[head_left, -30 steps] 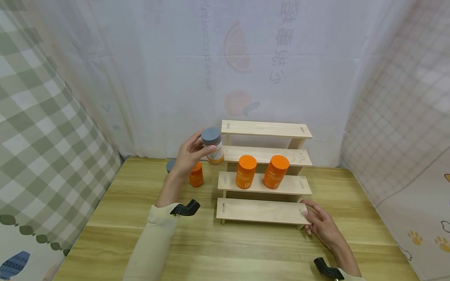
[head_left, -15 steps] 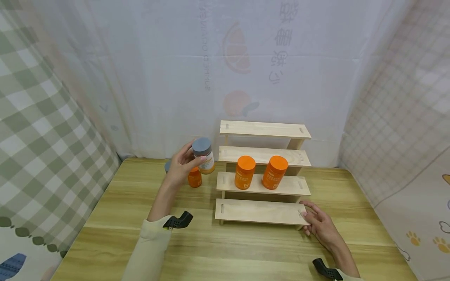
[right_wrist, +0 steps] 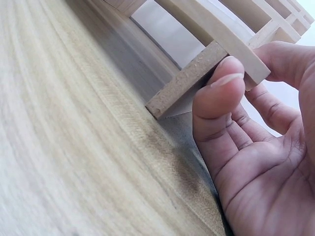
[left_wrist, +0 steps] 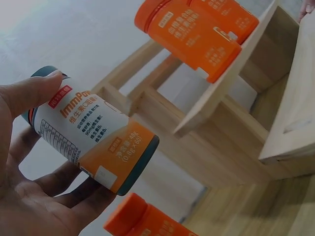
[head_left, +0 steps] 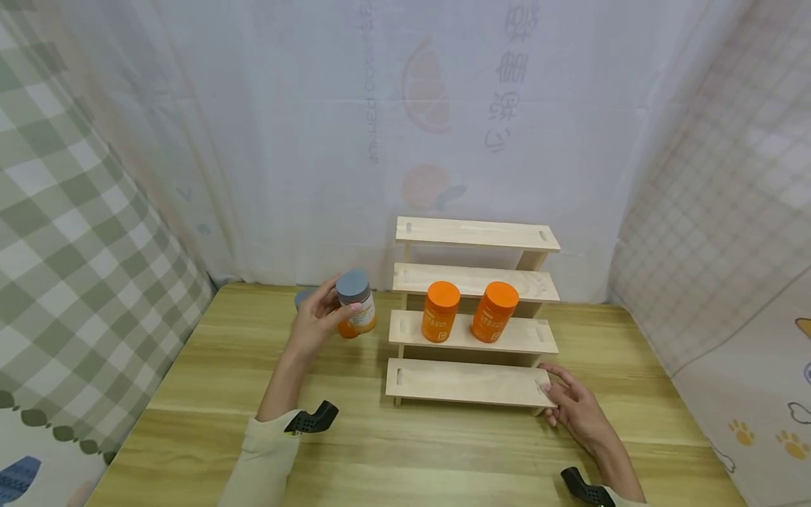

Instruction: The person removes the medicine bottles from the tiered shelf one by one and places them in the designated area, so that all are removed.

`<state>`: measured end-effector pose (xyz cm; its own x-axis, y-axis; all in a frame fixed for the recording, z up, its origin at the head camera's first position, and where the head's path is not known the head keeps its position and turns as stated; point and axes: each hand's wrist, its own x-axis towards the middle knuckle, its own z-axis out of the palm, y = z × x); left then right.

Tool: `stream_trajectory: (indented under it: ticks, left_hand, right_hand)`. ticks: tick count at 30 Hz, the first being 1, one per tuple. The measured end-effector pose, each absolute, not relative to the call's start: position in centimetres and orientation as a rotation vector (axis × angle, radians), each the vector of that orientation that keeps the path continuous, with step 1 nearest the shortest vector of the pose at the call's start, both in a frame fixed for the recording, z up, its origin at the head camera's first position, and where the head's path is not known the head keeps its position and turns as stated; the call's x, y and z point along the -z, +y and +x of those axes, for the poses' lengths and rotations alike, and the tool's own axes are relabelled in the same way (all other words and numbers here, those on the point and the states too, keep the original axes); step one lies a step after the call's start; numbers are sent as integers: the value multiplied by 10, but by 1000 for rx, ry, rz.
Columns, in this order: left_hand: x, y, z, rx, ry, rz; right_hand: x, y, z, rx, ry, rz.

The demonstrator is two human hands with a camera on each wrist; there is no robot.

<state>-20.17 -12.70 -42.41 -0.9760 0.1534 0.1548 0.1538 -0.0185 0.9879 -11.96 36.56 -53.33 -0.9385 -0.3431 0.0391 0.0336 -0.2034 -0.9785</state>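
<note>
My left hand grips a supplement bottle with a grey-blue lid and a white and orange label. In the left wrist view the thumb lies by the lid of this tilted bottle, with fingers behind and under it. A smaller orange bottle stands below, mostly covered in the head view. My right hand holds the right end of the lowest step of a four-tier wooden display stand. Up close, fingers curl at that step's end. Two orange bottles stand on the second step from the bottom.
Behind the left hand, another grey-blue lid shows on the wooden table. A white printed curtain hangs at the back. Checked cloth borders the left side, and a pale patterned cloth the right.
My left hand has moved left and down with the bottle, away from the stand, and the bottle now covers most of the small orange one. The right hand stays at the lowest step.
</note>
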Motion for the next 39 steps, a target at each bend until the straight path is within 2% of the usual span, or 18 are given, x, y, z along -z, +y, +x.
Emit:
stream_trajectory:
  ticks: [14, 39]
  left_hand:
    - [460, -135, -188, 2224, -2214, -307]
    - [516, -147, -177, 2271, -2240, -75]
  right_hand:
    - [535, 369, -122, 2189, 1872, -310]
    - [536, 369, -121, 2189, 1869, -297]
